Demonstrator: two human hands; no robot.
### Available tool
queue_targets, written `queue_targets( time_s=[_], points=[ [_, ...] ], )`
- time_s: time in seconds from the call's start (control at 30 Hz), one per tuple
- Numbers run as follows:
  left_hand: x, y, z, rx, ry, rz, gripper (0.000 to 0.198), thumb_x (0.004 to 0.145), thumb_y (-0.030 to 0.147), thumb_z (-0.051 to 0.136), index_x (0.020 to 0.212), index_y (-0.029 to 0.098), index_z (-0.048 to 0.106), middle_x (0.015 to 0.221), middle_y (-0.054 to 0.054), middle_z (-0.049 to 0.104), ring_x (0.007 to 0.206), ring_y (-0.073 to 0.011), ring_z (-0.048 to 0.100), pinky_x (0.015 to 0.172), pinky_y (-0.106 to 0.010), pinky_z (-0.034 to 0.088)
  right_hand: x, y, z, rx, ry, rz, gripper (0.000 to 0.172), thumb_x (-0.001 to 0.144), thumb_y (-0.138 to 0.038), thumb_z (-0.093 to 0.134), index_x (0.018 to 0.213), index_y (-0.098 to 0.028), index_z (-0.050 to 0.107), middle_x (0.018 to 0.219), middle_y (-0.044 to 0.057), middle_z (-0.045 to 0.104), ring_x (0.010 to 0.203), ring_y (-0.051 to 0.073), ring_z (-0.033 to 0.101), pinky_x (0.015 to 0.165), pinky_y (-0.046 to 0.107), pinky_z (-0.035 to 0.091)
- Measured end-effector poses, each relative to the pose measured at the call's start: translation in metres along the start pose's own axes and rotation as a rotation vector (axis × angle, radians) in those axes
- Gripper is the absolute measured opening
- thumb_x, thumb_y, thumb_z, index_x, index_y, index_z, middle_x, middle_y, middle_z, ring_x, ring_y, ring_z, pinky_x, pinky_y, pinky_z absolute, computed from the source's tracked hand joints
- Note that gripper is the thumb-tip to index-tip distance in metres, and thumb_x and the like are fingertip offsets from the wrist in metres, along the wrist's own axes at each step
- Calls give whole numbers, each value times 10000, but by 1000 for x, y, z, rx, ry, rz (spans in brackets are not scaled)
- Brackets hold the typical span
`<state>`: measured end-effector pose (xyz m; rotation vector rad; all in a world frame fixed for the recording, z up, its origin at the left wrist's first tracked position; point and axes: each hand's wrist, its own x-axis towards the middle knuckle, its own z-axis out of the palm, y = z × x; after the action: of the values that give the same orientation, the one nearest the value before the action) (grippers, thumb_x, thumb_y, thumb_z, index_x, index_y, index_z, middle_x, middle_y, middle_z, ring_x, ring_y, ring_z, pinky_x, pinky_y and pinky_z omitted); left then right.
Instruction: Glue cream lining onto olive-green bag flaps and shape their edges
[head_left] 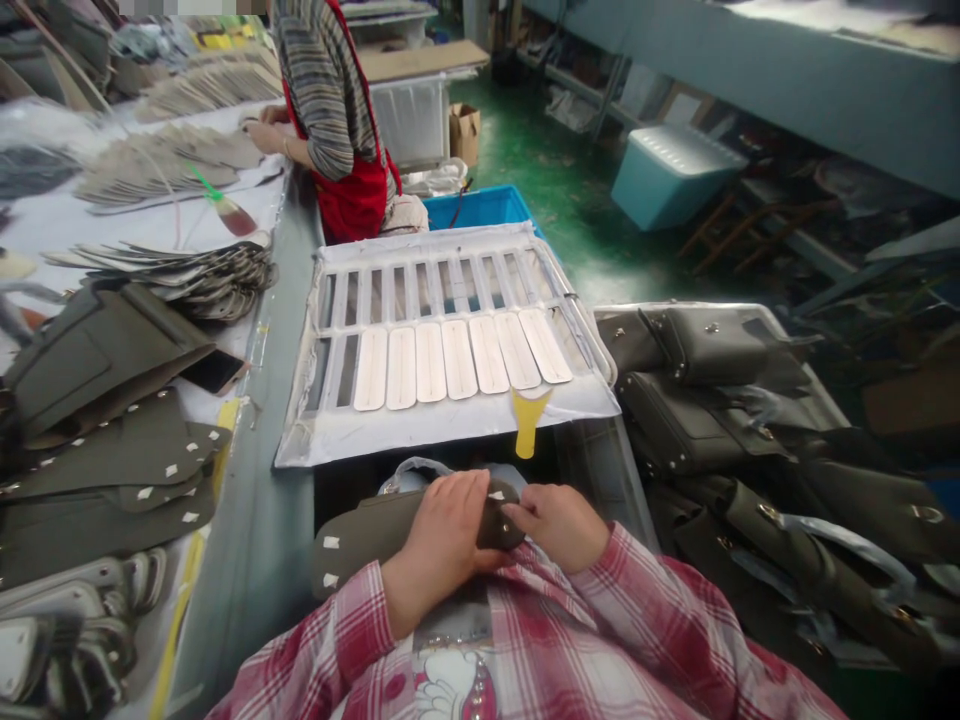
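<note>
- Left hand point(450, 525), right hand point(568, 525): both bare.
- Left sleeve point(300, 655): long, plaid, red/pink and white, thin crossing lines; ends at wrist.
- Right sleeve point(675, 620): same plaid, also to wrist.
- Shirt front point(555, 640): same plaid, worn open over inner top point(457, 625).
- Button point(395, 686): round, dark pink.
- Inner top: greyish; white wing-like print point(442, 680), dark pink patch beside it, shiny studs point(478, 690).

One held piece point(371, 525); seven pale strips point(459, 360); one forked yellow tool point(527, 425).
</note>
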<state>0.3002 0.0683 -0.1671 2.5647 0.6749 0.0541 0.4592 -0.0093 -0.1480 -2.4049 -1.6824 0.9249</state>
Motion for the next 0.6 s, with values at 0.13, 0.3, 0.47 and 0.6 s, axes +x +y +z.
queue_targets(
  time_s=[0.13, 0.3, 0.47, 0.6],
  points=[
    [3, -1, 1, 11, 12, -3, 777, 588, 452, 736, 1216, 109, 434, 1189, -159, 536, 1074, -323, 499, 957, -475, 376, 1, -2, -2, -41, -5, 0, 334, 867, -380, 491, 642, -178, 633, 661, 45, 657, 604, 159, 580, 516, 271, 233],
    [6, 5, 1, 9, 1, -53, 547, 640, 438, 644, 1075, 146, 487, 1049, -124, 567, 989, -304, 516, 891, -445, 397, 8, -3, -10, -95, -78, -14, 333, 860, -397, 493, 645, -183, 632, 646, 48, 642, 581, 162, 559, 498, 278, 193],
    [10, 9, -2, 43, -16, -68, 556, 637, 445, 628, 1072, 132, 478, 1053, -120, 552, 988, -296, 495, 893, -442, 379, 18, 18, -1, 61, -112, -4, 386, 814, -443, 554, 540, -172, 524, 550, 8, 558, 514, 128, 489, 485, 259, 260],
    [8, 13, -12, 72, -10, -97, 542, 618, 478, 646, 1013, 135, 503, 973, -91, 560, 913, -274, 506, 828, -423, 404, 13, 25, 16, 189, 124, -50, 323, 752, -434, 628, 909, -157, 572, 785, 29, 621, 644, 154, 570, 572, 261, 433]
  ],
)
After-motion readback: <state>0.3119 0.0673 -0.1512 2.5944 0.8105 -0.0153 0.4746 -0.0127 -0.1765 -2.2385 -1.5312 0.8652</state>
